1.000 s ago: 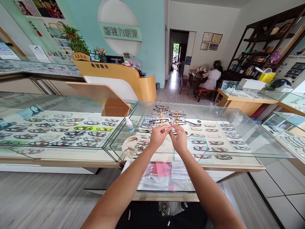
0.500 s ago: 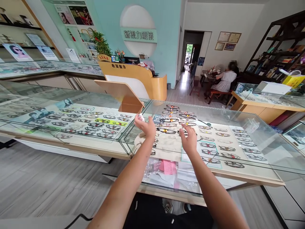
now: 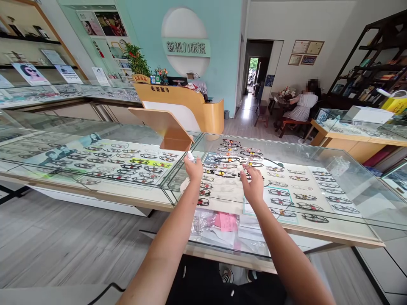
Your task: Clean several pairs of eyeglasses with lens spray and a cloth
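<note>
My left hand [image 3: 193, 170] is closed around a small white bottle [image 3: 190, 156], its narrow tip pointing up above the fingers. Over the glass counter, my right hand [image 3: 253, 182] pinches a small, clear pair of glasses [image 3: 248, 160], seen nearly edge-on and hard to make out. Beneath both hands, rows of eyeglass frames [image 3: 227, 160] lie inside the glass display case [image 3: 222, 195]. A whitish patch [image 3: 184, 185], perhaps a cloth, shows beside my left wrist.
Another display case [image 3: 104, 161] adjoins on the left, with a brown open box or stand [image 3: 167, 127] behind it. Plastic bags and a pink paper [image 3: 227, 221] sit on the lower shelf near me. A seated person [image 3: 303, 103] is at a far table.
My left hand's fingers have drawn closer together around the white bottle, which now stands more upright. My right hand has hardly moved. The view has shifted slightly.
</note>
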A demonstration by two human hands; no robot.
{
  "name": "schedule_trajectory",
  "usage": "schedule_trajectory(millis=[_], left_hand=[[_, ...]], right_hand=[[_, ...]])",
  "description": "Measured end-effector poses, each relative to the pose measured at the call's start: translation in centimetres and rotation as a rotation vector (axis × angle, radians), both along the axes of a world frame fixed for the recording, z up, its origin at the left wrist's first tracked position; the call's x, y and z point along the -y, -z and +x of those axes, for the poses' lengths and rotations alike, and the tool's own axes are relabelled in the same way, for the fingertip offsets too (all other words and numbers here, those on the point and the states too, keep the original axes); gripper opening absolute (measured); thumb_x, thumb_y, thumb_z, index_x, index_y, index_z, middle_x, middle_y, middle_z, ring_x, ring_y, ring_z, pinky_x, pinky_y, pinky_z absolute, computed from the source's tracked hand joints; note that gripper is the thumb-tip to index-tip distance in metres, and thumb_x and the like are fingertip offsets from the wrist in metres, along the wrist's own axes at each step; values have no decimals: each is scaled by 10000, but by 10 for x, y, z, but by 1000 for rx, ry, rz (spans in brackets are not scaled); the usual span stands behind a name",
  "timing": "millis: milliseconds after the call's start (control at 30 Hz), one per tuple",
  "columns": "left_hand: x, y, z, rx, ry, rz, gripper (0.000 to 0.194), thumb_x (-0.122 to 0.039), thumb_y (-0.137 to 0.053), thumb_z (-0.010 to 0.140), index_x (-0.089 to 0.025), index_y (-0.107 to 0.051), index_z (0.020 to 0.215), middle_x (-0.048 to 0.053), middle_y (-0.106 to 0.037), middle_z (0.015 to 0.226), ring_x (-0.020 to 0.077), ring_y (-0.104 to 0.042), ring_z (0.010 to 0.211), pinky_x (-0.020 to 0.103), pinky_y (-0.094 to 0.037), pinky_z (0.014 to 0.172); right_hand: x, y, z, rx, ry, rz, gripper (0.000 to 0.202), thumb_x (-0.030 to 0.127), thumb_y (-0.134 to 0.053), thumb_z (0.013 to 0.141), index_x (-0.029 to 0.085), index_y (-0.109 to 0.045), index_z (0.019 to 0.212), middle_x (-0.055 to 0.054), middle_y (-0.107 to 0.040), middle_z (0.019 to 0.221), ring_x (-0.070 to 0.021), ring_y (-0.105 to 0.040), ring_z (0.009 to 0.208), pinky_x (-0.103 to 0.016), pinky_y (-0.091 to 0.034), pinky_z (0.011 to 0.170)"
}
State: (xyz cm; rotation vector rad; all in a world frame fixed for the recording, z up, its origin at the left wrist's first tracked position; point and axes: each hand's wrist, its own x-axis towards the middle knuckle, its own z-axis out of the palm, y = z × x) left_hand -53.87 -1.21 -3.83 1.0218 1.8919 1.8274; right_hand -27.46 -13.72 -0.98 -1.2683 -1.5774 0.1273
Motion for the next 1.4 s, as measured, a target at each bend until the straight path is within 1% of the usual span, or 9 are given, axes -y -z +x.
schedule_trajectory(millis=[200, 367, 500, 567, 700, 767, 967, 1200, 1400], left_hand=[[6, -9, 0, 39, 73, 18, 268, -218, -648, 963, -181, -561, 1213, 161, -645, 1162, 337, -642, 1146, 569, -455, 1129], [13, -31, 16, 117, 276, 136, 333, -350, -710, 930, -242, -556, 1205, 99, -620, 1156, 241, -618, 1038, 412, -547, 983], [27, -46, 43, 282, 667, 111, 361, -548, -724, 855, -239, -588, 984, 29, -584, 856, 185, -585, 756, 303, -545, 650], [38, -53, 54, 365, 883, 61, 499, -721, -628, 866, -224, -589, 856, 19, -533, 723, 183, -546, 643, 292, -493, 531], [62, -66, 69, 693, 1401, -57, 762, -949, -443, 872, -214, -536, 695, -11, -398, 582, 156, -421, 516, 264, -381, 424], [69, -71, 72, 793, 1518, -81, 783, -949, -413, 893, -212, -512, 650, -24, -344, 550, 146, -380, 494, 253, -354, 415], [68, -68, 78, 717, 1468, -66, 815, -971, -359, 865, -216, -494, 591, -5, -377, 561, 151, -414, 487, 272, -334, 418], [62, -48, 90, 139, 1084, -11, 695, -835, -481, 890, -204, -576, 613, 18, -496, 524, 131, -447, 453, 279, -354, 456], [65, -48, 93, 65, 1047, -7, 631, -764, -459, 918, -207, -566, 643, 12, -525, 541, 127, -451, 465, 286, -370, 475]], right_hand=[[1, -1, 1, 7, -18, -2, 384, 412, -477, 1106, 216, -746, 1298, -121, -773, 1239, -305, -636, 1097, -460, -496, 992], [0, -7, 7, -42, -10, 5, 393, 420, -437, 1121, 226, -736, 1287, -111, -770, 1247, -298, -628, 1101, -452, -487, 984], [-2, -15, 16, -129, -29, -3, 392, 440, -427, 1112, 214, -741, 1177, -122, -781, 1241, -300, -655, 1137, -458, -490, 1006], [-2, -19, 19, -190, -64, -49, 392, 467, -439, 1099, 215, -734, 1150, -126, -785, 1247, -300, -680, 1147, -452, -508, 1002], [0, -25, 21, -256, -136, -142, 390, 505, -474, 1077, 224, -734, 1151, -111, -804, 1187, -285, -724, 1074, -435, -543, 971], [1, -26, 19, -262, -184, -153, 383, 508, -490, 1074, 228, -741, 1145, -105, -804, 1187, -280, -726, 1073, -434, -547, 985], [4, -22, 9, -248, -355, -202, 352, 493, -522, 1073, 246, -753, 1168, -106, -793, 1231, -277, -722, 1092, -432, -555, 992], [12, -22, -4, -310, -532, -286, 378, 536, -523, 1080, 262, -772, 1161, -78, -772, 1123, -251, -702, 993, -398, -561, 915], [12, -22, -6, -393, -602, -338, 401, 571, -538, 1067, 260, -772, 1165, -69, -761, 1091, -216, -649, 869, -349, -539, 741]])
